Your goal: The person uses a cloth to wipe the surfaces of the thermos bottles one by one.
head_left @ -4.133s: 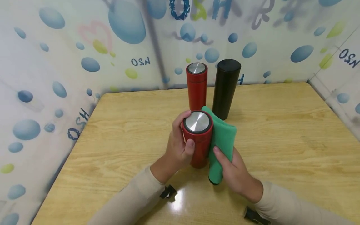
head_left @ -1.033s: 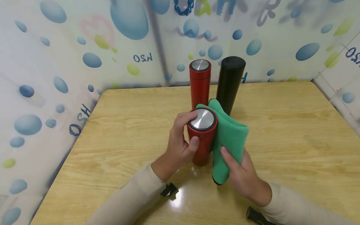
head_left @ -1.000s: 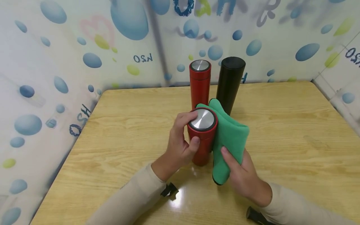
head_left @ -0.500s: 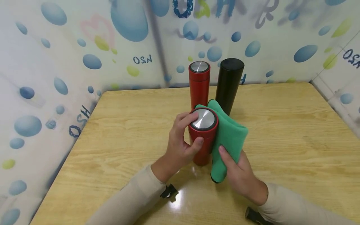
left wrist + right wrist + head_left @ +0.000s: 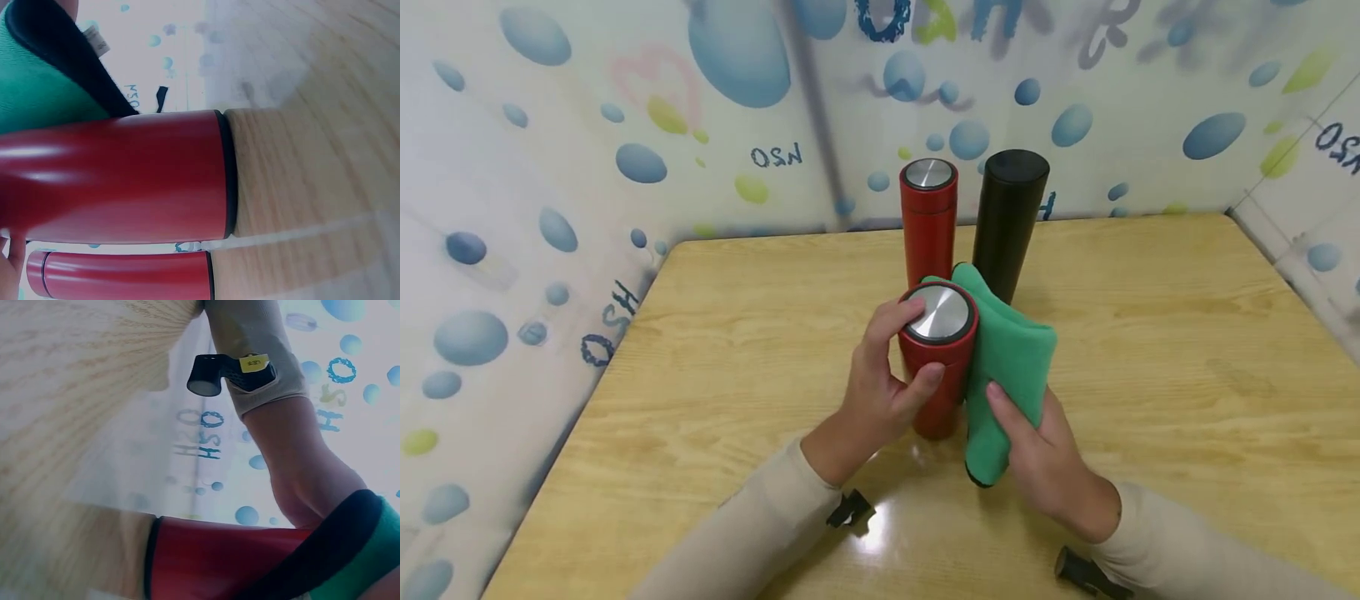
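A red thermos [image 5: 936, 375] with a brushed silver lid stands upright at the middle of the table. My left hand [image 5: 880, 387] grips its upper part, thumb on the near side and a finger lying over the lid's edge. A folded green cloth [image 5: 1011, 354] with black edging leans on the thermos's right side, and a corner shows behind the lid. My right hand [image 5: 1052, 462] holds this cloth with the thumb on top; its other fingers are mostly hidden beneath. In the left wrist view, the thermos's black base ring [image 5: 228, 175] meets its reflection on the tabletop.
Behind the held thermos stand a second red thermos [image 5: 928, 221] and a tall black cylindrical bottle [image 5: 1011, 221], close together. The wooden table [image 5: 737, 333] ends at a patterned wall [image 5: 700, 167]. Black camera mounts [image 5: 850, 508] sit at both wrists.
Compared with about four seconds ago, the cloth reaches further behind the thermos and spreads wider to the right. A left finger has shifted onto the lid. Over the last second, hardly anything differs.
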Demonstrator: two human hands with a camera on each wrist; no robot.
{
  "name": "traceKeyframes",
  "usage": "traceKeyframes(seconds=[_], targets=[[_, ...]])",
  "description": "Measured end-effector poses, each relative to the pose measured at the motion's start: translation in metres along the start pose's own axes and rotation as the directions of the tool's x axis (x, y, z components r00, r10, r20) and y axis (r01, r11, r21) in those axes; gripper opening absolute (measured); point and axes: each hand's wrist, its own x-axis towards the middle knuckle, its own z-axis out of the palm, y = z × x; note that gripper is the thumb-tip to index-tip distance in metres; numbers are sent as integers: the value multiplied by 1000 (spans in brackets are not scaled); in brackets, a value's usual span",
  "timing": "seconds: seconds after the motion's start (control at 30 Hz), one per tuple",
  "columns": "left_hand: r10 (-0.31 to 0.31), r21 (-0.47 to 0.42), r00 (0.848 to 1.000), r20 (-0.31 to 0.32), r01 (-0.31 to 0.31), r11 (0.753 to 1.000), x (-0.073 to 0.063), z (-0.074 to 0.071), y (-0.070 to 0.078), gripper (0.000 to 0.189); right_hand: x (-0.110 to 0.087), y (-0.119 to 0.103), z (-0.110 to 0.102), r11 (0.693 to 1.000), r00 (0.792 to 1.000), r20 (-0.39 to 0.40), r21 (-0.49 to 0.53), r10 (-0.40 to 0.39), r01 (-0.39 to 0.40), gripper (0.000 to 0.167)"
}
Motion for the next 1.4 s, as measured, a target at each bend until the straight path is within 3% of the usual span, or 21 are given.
traceKeyframes(seconds=[0.2,0.4,0.6,1.13,1.4], targets=[[9,14,1000,17,-10,1000,1,1,0,56,-3,-2,0,994,997,-31,82,-70,72,37],[15,9,1000,5,-15,1000,4,1,0,56,4,0,-1,999,999,1,35,33,-33,36],[22,23,1000,-12,-22,1000,1,0,0,56,8,4,-2,987,987,40,-17,158,-158,40],[1,16,1000,15,-1,1000,2,0,1,56,10,-8,-7,994,994,-7,11,108,-108,37],[-11,26,1000,14,10,1000,0,0,2,56,14,-2,-10,968,970,-43,-68,238,-241,33]])
